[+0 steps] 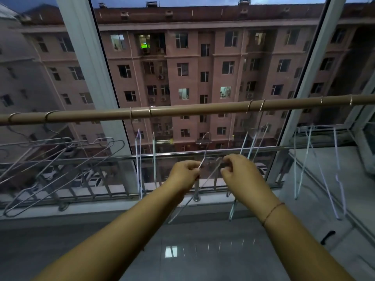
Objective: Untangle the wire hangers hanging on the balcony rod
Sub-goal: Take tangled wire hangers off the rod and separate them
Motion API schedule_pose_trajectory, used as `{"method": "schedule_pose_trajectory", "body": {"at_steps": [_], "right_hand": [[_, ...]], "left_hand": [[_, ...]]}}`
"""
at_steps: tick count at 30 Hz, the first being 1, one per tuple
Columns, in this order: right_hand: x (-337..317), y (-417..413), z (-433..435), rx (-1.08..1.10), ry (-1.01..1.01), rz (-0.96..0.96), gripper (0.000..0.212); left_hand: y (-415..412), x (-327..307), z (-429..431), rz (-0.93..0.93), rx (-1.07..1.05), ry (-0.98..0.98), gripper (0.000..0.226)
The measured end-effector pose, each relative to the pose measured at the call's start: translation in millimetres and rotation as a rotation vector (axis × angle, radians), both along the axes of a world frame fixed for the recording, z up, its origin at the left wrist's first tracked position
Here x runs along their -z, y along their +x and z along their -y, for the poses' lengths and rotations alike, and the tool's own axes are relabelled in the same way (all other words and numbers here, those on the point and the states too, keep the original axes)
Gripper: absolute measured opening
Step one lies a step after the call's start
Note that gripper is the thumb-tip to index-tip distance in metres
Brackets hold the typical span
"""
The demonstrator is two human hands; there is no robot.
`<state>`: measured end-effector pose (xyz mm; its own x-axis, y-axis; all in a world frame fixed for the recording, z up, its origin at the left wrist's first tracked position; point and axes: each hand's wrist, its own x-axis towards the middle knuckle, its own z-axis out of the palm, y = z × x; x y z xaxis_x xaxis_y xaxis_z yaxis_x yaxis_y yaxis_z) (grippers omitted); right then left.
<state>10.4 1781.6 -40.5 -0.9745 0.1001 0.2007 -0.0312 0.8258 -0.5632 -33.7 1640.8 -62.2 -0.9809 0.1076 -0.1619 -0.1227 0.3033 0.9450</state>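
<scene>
Both hands are closed on one wire hanger (204, 157), off the balcony rod (182, 110) and held below it at railing height. Left hand (185, 172) pinches the neck beneath the hook, which points up toward the rod. Right hand (239, 170) grips the adjoining shoulder wire. Long axis of the frame runs down and left from the hands; both are equally near. Remaining hangers: a splayed cluster (60, 159) at far left, others hanging along the rod.
</scene>
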Motion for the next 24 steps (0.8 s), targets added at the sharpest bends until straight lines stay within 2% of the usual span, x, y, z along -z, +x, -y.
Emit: {"method": "schedule_pose_trajectory", "body": {"at_steps": [8,10,14,19,24], "right_hand": [[2.6,4.7,-5.8,-0.039,0.113,0.145,0.051],[2.8,8.7,-2.9,-0.08,0.151,0.148,0.045],[0.7,16.5,-2.2,-0.135,0.144,0.14,0.019],[-5.4,21.8,-11.3,-0.158,0.137,0.15,0.015],[0.8,23.9,-20.6,-0.131,0.264,0.194,0.015]], "left_hand": [[17.0,25.7,22.2,-0.096,0.039,-0.135,0.033],[20.0,26.2,23.6,-0.139,0.058,-0.134,0.035],[23.9,23.3,23.7,-0.205,0.062,-0.11,0.037],[25.5,22.4,17.2,-0.238,0.068,-0.072,0.035],[25.7,27.3,12.7,-0.242,0.07,-0.078,0.036]]}}
